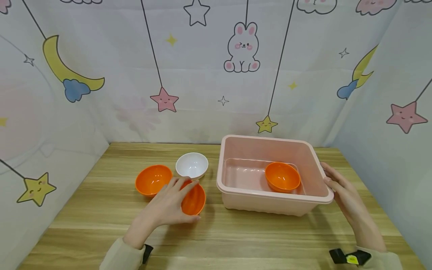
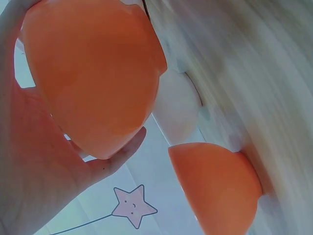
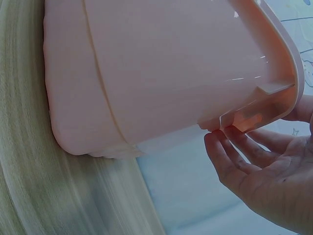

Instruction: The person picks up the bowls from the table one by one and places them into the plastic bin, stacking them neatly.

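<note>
My left hand (image 1: 170, 204) spans the mouth of an orange bowl (image 1: 195, 200), gripping its rim between thumb and fingers. In the left wrist view the outside of this orange bowl (image 2: 95, 78) fills the upper left. A second orange bowl (image 1: 152, 180) stands just left of it, and a white bowl (image 1: 191, 164) behind. At the right end of a pink plastic tub (image 1: 266, 201), my right hand (image 1: 345, 195) holds the rim, thumb on top. The right wrist view has the fingers (image 3: 222, 156) curled under the rim's edge. Inside the tub sits another orange bowl (image 1: 282, 178).
Everything stands on a wood-grain table (image 1: 243, 240). A white cloth backdrop (image 1: 202, 75) with printed stars, moons and a rabbit closes off the back and both sides. The tub stands right of the loose bowls, near the back edge.
</note>
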Motion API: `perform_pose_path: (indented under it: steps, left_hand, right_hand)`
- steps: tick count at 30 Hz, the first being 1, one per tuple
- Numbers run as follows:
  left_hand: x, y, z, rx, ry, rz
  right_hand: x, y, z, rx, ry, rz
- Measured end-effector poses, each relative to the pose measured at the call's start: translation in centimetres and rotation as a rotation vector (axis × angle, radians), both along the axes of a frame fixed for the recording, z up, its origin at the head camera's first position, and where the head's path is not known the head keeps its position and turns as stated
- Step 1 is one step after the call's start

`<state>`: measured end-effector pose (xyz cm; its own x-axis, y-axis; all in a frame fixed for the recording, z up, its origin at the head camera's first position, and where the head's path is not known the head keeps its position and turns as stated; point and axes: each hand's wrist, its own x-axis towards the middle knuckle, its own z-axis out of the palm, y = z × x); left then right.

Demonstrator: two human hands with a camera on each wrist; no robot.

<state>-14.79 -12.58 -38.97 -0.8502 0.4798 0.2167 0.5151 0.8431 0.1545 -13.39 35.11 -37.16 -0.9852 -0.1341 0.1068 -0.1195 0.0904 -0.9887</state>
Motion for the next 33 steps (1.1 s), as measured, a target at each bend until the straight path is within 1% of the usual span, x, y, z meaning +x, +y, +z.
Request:
perform_pose_path:
  steps: [8,12,19,24,28,33]
  left_hand:
    - [-0.1,0.0,0.4,0.023,-0.002,-0.006]
    - [-0.2,0.0,0.5,0.002,0.005,-0.001]
    - [-0.2,0.1,1.0,0.002,0.022,-0.008]
    - [-0.4,0.4,1.3,-0.009,0.013,-0.011]
    - [-0.6,0.5,1.7,-0.008,0.004,-0.023]
    - [-0.7,0.7,2.1,-0.017,0.014,-0.039]
  right_hand:
    - [0.0,0.0,0.0,0.004,0.002,0.007]
    - [0.0,0.0,0.0,0.002,0.001,0.001]
    - [0.1,-0.1,0.1,0.002,-0.006,-0.008]
    - [0.1,-0.1,0.2,0.004,-0.014,-0.013]
    - [0.1,-0.1,0.2,0.015,-0.016,-0.017]
    - [0.1,-0.1,0.1,0.02,-0.012,-0.016]
